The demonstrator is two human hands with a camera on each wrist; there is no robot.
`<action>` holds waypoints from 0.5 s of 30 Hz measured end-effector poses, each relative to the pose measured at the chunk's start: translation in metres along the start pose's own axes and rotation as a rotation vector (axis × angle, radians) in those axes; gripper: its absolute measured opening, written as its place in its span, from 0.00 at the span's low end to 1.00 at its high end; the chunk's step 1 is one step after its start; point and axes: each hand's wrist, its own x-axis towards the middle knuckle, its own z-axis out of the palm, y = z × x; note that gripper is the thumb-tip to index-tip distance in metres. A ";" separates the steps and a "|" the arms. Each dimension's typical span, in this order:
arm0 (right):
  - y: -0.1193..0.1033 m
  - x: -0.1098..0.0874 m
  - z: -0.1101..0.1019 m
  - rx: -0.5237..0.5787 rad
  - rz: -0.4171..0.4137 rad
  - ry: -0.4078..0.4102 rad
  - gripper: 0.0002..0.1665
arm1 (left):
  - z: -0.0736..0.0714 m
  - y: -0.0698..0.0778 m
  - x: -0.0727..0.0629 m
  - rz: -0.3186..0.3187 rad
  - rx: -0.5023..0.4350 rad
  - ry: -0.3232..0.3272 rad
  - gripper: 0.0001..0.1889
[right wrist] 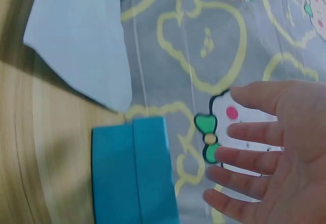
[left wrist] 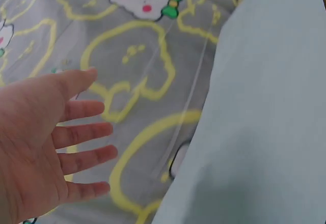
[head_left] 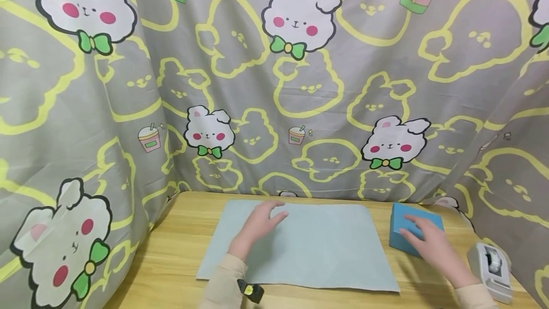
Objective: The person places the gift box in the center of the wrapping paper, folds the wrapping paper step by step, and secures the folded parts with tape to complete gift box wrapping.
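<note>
A pale blue-grey sheet (head_left: 321,247) lies flat across the middle of the wooden table. Over its left part hovers my left hand (head_left: 260,223), fingers apart and holding nothing; the left wrist view shows the palm (left wrist: 30,137) with all the fingers extended. To the right of the sheet stands a blue box (head_left: 416,218). My right hand (head_left: 431,242) is above and in front of that box, overlapping it in the head view. In the right wrist view its fingers (right wrist: 244,178) are spread with nothing in them, and the blue box (right wrist: 132,173) shows a seam along its face.
A white and grey tape dispenser (head_left: 493,271) with a roll in it stands at the table's right edge, beside my right forearm. Bare wood (head_left: 167,252) shows left of the sheet. A patterned grey curtain (head_left: 257,85) surrounds the table at the back and sides.
</note>
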 end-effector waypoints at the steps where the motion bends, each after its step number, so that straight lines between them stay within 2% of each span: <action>1: 0.004 0.000 -0.002 0.006 0.015 0.003 0.33 | 0.004 0.005 0.003 0.007 -0.007 -0.001 0.24; 8: 0.032 -0.003 -0.011 0.033 0.149 0.033 0.38 | 0.035 0.038 0.028 0.046 -0.030 -0.022 0.24; 12: 0.045 -0.006 -0.009 0.031 0.192 0.055 0.39 | 0.055 0.053 0.037 0.047 -0.069 -0.020 0.24; 15: 0.054 -0.004 -0.006 0.050 0.209 0.075 0.39 | 0.071 0.063 0.045 0.061 -0.115 0.005 0.24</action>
